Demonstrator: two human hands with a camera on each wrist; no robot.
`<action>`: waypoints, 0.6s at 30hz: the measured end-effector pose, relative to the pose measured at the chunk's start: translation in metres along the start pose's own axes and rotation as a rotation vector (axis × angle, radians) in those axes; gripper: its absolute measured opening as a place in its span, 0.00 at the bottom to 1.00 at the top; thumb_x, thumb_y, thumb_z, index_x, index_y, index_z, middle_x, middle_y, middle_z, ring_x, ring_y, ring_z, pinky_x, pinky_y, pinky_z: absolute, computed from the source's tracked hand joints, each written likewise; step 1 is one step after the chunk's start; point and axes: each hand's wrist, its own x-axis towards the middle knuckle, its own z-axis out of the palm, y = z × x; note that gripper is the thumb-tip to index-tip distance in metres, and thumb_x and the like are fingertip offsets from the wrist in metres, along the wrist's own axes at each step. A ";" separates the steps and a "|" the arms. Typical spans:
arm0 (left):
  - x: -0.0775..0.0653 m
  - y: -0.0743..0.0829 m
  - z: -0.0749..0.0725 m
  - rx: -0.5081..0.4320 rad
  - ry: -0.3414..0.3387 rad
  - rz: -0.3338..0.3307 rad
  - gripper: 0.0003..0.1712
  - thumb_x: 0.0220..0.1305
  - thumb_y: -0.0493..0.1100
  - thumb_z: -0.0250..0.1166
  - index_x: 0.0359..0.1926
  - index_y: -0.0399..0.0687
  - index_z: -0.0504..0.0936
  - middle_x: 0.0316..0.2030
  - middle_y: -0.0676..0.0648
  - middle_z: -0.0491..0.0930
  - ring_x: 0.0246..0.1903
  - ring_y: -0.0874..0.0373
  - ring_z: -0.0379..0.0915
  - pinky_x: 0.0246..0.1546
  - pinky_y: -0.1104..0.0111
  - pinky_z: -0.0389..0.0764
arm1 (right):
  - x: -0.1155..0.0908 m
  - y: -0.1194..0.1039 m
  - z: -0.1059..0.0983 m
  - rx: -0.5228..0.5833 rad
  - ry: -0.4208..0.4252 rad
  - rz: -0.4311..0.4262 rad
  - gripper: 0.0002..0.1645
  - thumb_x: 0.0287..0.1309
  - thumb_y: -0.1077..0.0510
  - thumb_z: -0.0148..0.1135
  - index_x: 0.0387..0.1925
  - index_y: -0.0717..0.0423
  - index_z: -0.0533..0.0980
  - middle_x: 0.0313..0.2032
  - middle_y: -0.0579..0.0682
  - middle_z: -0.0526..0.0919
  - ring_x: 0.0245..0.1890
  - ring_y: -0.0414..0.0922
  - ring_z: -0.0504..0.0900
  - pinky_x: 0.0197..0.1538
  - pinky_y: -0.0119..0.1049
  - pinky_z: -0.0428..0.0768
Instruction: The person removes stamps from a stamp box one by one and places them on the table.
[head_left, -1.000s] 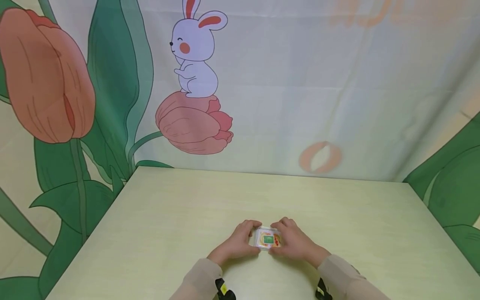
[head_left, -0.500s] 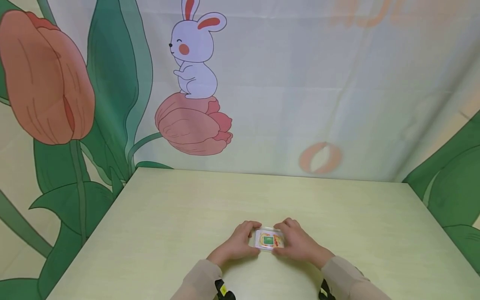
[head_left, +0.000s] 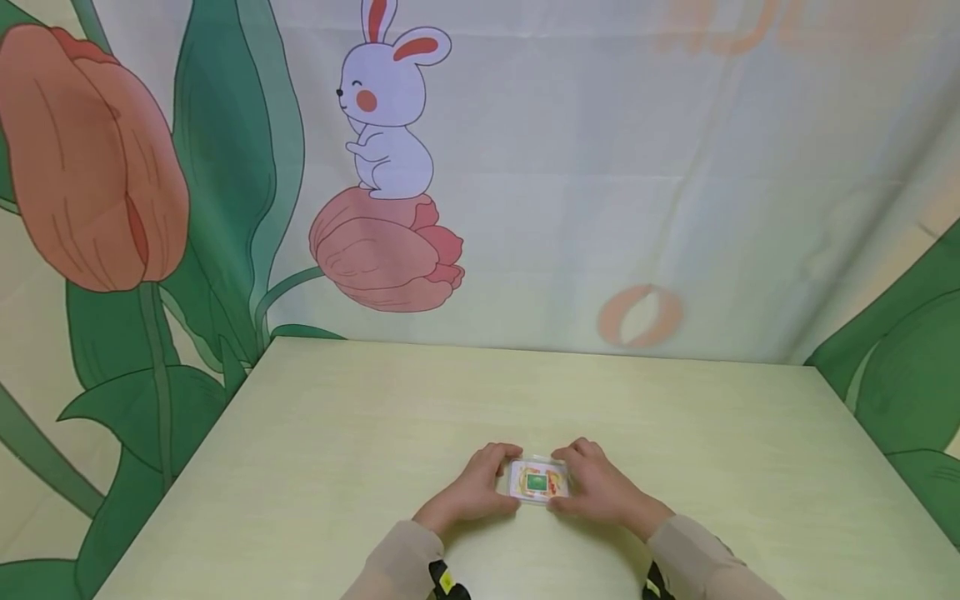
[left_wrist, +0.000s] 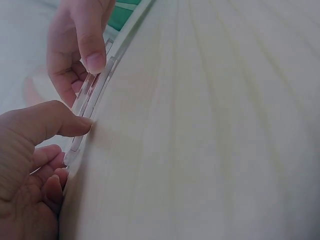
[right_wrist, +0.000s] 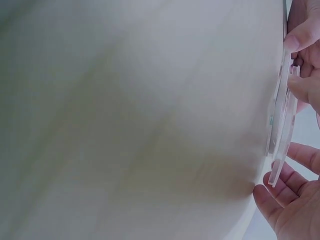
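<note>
A small flat clear plastic case (head_left: 537,482) with a green square amid a yellow and orange print lies between the hands, low in the head view. At its left end, my left hand (head_left: 477,484) pinches it between thumb and fingers. My right hand (head_left: 597,487) grips the right end the same way. Seen edge-on in the right wrist view, the case shows two thin layers; the clear outer layer (right_wrist: 283,145), between the right thumb and fingers, stands at a slight angle to the other. In the left wrist view, the left thumb (left_wrist: 75,126) presses on the case's edge.
The pale wood-look table (head_left: 360,417) spreads around both hands. Behind it hangs a curtain (head_left: 555,167) printed with a rabbit and tulips. Beige sleeves (head_left: 401,554) and black straps (head_left: 450,581) are at the wrists.
The right hand has shifted slightly to the right, and more of the printed face shows. The left hand stays nearly in place on the case.
</note>
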 end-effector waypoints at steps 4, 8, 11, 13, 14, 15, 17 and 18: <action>-0.001 0.000 0.000 -0.004 0.001 -0.004 0.39 0.46 0.36 0.70 0.61 0.38 0.65 0.48 0.47 0.68 0.42 0.57 0.60 0.42 0.69 0.64 | -0.001 0.000 -0.001 0.001 0.004 0.005 0.38 0.46 0.48 0.72 0.56 0.62 0.71 0.46 0.52 0.71 0.47 0.46 0.66 0.49 0.44 0.73; -0.001 -0.001 0.000 -0.004 0.000 -0.004 0.39 0.47 0.37 0.71 0.61 0.38 0.65 0.48 0.47 0.68 0.42 0.57 0.60 0.42 0.69 0.64 | -0.002 0.002 -0.002 0.011 0.012 0.003 0.38 0.46 0.49 0.72 0.56 0.63 0.71 0.46 0.53 0.71 0.47 0.46 0.67 0.49 0.45 0.73; 0.000 -0.001 0.000 -0.005 -0.001 -0.002 0.39 0.47 0.37 0.71 0.61 0.38 0.66 0.49 0.46 0.68 0.42 0.56 0.60 0.42 0.69 0.64 | -0.002 0.003 -0.002 0.011 0.017 -0.003 0.38 0.46 0.48 0.72 0.56 0.63 0.71 0.47 0.53 0.71 0.48 0.47 0.67 0.50 0.46 0.73; 0.000 -0.001 0.000 -0.004 -0.002 -0.002 0.39 0.47 0.37 0.71 0.61 0.38 0.66 0.50 0.46 0.68 0.42 0.57 0.60 0.43 0.68 0.64 | -0.002 0.004 -0.002 0.006 0.022 0.000 0.38 0.46 0.48 0.72 0.56 0.63 0.71 0.47 0.53 0.71 0.48 0.48 0.67 0.50 0.47 0.73; 0.000 -0.001 0.001 -0.003 -0.001 0.000 0.39 0.47 0.37 0.71 0.61 0.38 0.66 0.50 0.46 0.68 0.42 0.57 0.60 0.43 0.69 0.64 | -0.002 0.004 -0.003 0.005 0.024 0.002 0.38 0.46 0.48 0.72 0.56 0.63 0.71 0.47 0.53 0.71 0.48 0.48 0.67 0.51 0.47 0.73; 0.000 -0.001 0.001 -0.002 -0.001 0.001 0.39 0.47 0.37 0.71 0.61 0.38 0.66 0.50 0.46 0.68 0.42 0.57 0.60 0.43 0.69 0.64 | -0.002 0.005 -0.003 0.006 0.026 0.006 0.38 0.46 0.48 0.72 0.56 0.63 0.71 0.47 0.53 0.71 0.48 0.48 0.67 0.51 0.47 0.73; 0.000 -0.002 0.001 0.002 0.000 0.002 0.39 0.47 0.37 0.71 0.61 0.39 0.66 0.49 0.46 0.68 0.42 0.57 0.60 0.43 0.69 0.65 | -0.003 0.006 -0.004 0.007 0.031 0.017 0.38 0.46 0.49 0.72 0.57 0.62 0.71 0.46 0.53 0.71 0.48 0.48 0.67 0.51 0.47 0.73; 0.000 -0.002 0.001 0.004 0.001 0.003 0.39 0.47 0.37 0.71 0.61 0.39 0.66 0.49 0.47 0.68 0.42 0.57 0.60 0.42 0.69 0.64 | -0.003 0.006 -0.005 0.009 0.032 0.022 0.38 0.46 0.49 0.72 0.57 0.62 0.71 0.46 0.53 0.71 0.48 0.48 0.67 0.51 0.47 0.73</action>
